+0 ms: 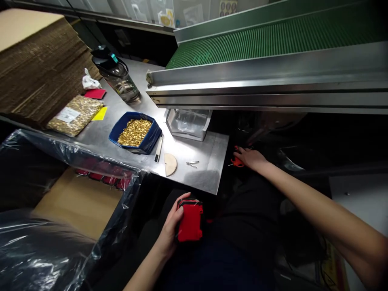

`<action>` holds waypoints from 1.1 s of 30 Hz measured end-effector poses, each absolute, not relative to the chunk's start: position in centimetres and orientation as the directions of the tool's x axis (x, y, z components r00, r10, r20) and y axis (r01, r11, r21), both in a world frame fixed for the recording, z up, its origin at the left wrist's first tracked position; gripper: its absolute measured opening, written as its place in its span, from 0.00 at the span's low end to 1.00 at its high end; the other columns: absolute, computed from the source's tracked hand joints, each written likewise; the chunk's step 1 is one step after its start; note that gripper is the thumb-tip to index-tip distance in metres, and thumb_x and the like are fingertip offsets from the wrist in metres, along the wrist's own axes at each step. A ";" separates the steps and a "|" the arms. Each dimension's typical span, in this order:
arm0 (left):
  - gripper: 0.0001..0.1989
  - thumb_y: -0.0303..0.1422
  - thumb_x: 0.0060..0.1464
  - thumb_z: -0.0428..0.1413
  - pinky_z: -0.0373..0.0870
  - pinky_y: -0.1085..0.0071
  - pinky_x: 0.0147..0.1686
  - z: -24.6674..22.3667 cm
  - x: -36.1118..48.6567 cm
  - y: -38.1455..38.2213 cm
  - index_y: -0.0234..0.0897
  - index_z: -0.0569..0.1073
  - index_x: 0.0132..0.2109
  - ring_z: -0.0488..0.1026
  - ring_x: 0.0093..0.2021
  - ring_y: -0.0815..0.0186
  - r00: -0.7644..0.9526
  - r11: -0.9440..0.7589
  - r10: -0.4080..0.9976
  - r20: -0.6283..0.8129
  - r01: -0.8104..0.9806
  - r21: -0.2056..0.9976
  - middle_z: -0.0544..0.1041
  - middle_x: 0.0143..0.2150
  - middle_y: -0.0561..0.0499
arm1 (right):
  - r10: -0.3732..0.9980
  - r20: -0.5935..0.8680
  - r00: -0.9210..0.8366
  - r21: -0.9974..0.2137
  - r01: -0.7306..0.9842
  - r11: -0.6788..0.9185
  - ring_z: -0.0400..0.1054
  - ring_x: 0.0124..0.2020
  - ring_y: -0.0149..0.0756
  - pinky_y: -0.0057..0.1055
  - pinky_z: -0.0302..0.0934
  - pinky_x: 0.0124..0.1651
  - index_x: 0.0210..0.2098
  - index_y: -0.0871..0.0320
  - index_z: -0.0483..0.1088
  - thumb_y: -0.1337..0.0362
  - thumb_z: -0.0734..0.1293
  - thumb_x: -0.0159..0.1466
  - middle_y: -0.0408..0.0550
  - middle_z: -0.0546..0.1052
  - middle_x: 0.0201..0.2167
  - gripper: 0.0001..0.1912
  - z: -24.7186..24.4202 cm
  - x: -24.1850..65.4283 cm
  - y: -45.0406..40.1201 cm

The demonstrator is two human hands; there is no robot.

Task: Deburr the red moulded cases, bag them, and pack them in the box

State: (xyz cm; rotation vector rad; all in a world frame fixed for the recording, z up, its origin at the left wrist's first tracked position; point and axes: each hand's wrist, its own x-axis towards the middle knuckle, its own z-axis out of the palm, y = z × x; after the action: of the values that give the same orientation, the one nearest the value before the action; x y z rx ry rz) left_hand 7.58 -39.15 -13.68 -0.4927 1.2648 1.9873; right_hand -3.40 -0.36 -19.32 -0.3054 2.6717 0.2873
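Wrapped round a red case with black edges (pixel 190 221), my left hand (pixel 172 226) is held low in front of my lap, just off the metal table's front edge. Farther to the right, beyond the table's corner, my right hand (pixel 250 157) reaches down with its fingers on a small orange-red item (pixel 238 161) with a metal tip. Its fingertips are partly lost in the dark, so the grip is hard to make out. A blue tray (pixel 151 139) of small gold pieces sits on the table.
On the metal table (pixel 209 165) are a white bin (pixel 198 133), a cutter (pixel 159 148), a wooden disc (pixel 170 164), a nail clipper (pixel 192 163) and a bottle (pixel 123 83). A green conveyor (pixel 242 44) overhangs it. A plastic-lined box (pixel 79 202) stands left, below cardboard sheets (pixel 39 68).
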 end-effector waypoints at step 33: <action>0.21 0.49 0.65 0.53 0.64 0.50 0.64 -17.8 -5.8 -32.3 0.38 0.77 0.50 0.68 0.63 0.50 -0.941 0.616 0.305 -0.150 0.074 0.784 0.71 0.60 0.39 | 0.343 0.104 -0.934 -0.452 0.262 0.852 0.73 0.46 0.43 0.39 0.64 0.53 0.45 0.53 0.75 0.63 0.58 0.71 0.49 0.78 0.45 0.14 -18.7 6.0 -2.0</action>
State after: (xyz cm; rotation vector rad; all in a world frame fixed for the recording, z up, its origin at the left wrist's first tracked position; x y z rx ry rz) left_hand -5.75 -32.27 -17.85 0.3088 2.5740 1.2307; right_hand 6.01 -2.03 -18.72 0.5269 3.1974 -0.7376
